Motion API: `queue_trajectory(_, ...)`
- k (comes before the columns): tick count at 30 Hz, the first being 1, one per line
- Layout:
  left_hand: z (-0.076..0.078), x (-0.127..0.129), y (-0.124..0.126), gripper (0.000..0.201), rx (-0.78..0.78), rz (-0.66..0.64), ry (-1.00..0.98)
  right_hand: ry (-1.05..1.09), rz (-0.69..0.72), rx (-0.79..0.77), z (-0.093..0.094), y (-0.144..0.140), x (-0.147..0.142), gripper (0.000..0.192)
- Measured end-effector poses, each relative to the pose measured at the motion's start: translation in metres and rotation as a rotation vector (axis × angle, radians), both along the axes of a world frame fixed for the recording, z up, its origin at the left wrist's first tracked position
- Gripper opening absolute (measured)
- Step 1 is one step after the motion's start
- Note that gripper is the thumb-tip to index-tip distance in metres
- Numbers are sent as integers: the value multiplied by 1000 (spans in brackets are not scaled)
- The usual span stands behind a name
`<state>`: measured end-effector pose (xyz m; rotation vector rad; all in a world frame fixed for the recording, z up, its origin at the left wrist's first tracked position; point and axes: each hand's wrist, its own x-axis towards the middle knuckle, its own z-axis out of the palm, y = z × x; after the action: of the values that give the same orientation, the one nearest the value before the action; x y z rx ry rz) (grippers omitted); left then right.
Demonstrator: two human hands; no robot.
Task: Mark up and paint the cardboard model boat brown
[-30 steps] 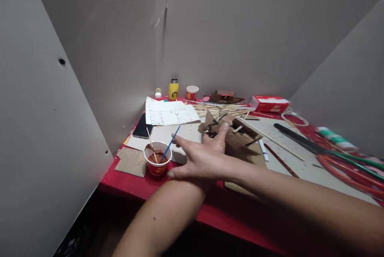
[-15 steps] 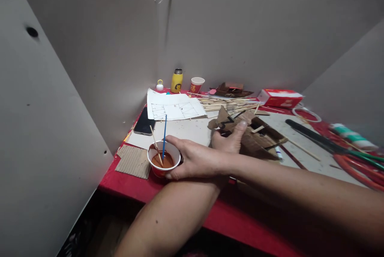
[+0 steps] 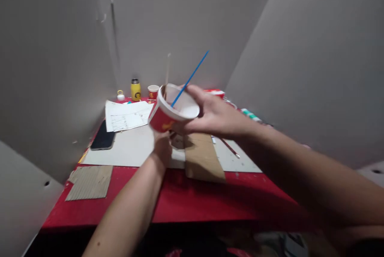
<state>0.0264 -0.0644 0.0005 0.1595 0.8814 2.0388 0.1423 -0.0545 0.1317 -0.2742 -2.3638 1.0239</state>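
My right hand [image 3: 207, 113] is closed around a red and white paper cup [image 3: 163, 117], lifted above the table and tilted. A blue stick [image 3: 192, 77] and a pale wooden stick [image 3: 167, 71] stand in the cup. Brown colour marks the inner wall near the wooden stick. Below and behind the cup is my left hand [image 3: 163, 147], which looks curled. The cup hides most of its fingers and whatever they grip. Just right of it lies a brown cardboard panel [image 3: 205, 159], partly in shadow.
On the red table [image 3: 195, 203] lie a white board [image 3: 136, 149], a phone [image 3: 103, 137], a drawing sheet [image 3: 129, 117] and corrugated cardboard [image 3: 90, 183]. At the back stand a yellow bottle [image 3: 135, 91], its white cap [image 3: 120, 96] and another paper cup [image 3: 153, 92]. Grey walls surround the table.
My right hand has raised the cup and carried it rightward, tilting it. My arms are no longer crossed. The cardboard model that my left hand held is now hidden from sight. The view has turned right.
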Motion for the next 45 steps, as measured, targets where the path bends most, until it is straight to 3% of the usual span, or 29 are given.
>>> queue_trajectory(2, 10, -13, 1, 40, -76, 51, -9, 93, -120, -33, 12, 18, 31, 56)
queue_trajectory(4, 22, -26, -2, 41, -79, 140, -16, 106, -228, -85, 13, 33, 58, 54)
queue_trajectory(9, 45, -50, -20, 46, 12, 244, -64, -13, -332, -140, -21, 59, 86, 58)
queue_trajectory(11, 49, -54, -25, 47, 28, 276, -76, -65, -396, -76, -40, 65, 81, 57)
queue_trajectory(15, 53, -58, -31, 49, 58, 260, -66, -150, -305, -142, -67, 71, 52, 50)
queue_trajectory(18, 59, -59, -35, 50, 89, 258, -51, -103, -190, -254, -81, 73, 24, 53)
queue_trajectory(26, 70, -62, -44, 50, 138, 254, -46, -111, -69, -234, -112, 83, -26, 47)
queue_trajectory(36, 67, -58, -41, 53, 91, 237, -35, -125, -62, -180, -106, 82, -26, 59)
queue_trajectory(42, 66, -59, -41, 55, 99, 240, -59, -22, -190, -151, -102, 89, -14, 70)
queue_trajectory(45, 65, -58, -40, 55, 112, 228, -51, 35, -238, -195, -99, 91, -15, 61)
